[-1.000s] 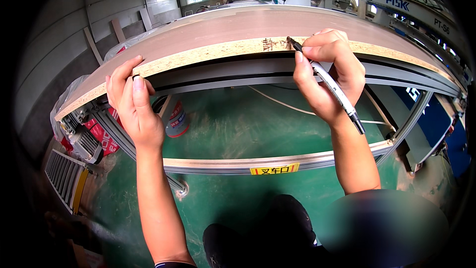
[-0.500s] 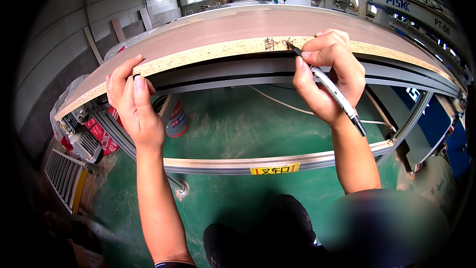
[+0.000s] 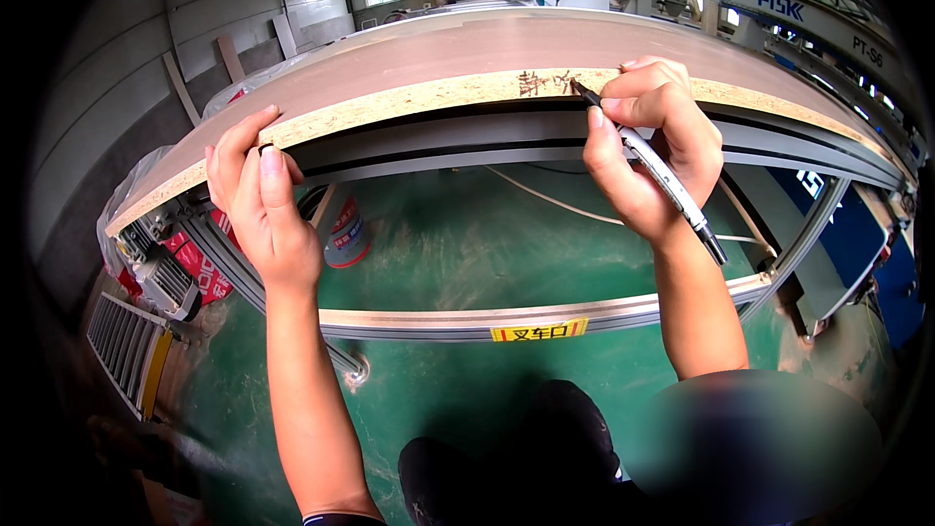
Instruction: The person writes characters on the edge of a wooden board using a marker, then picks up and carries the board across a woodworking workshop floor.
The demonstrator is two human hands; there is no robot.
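Note:
A large brown-faced particleboard (image 3: 438,54) lies flat, its bare pale edge towards me with dark handwritten marks (image 3: 545,84) on it. My right hand (image 3: 662,146) is closed in a writing grip on a marker pen (image 3: 667,183) with a white barrel and black ends. The pen's tip touches the board's edge at the right end of the marks, and the fingertips rest against the board. Further left, my left hand (image 3: 263,200) has its fingers curled at the same edge. A tiny black thing (image 3: 265,148) shows at its thumb and fingertips, too small to name.
Under the board runs a grey metal frame (image 3: 438,319) with a yellow label. A bucket (image 3: 347,234) stands on the green floor (image 3: 467,244). A motor (image 3: 168,282) and a roller rack (image 3: 127,346) are at left. Machinery (image 3: 799,15) stands at the far right.
My right hand and the marker pen have shifted slightly right along the edge, and more of the last mark shows. My left hand keeps its place on the board.

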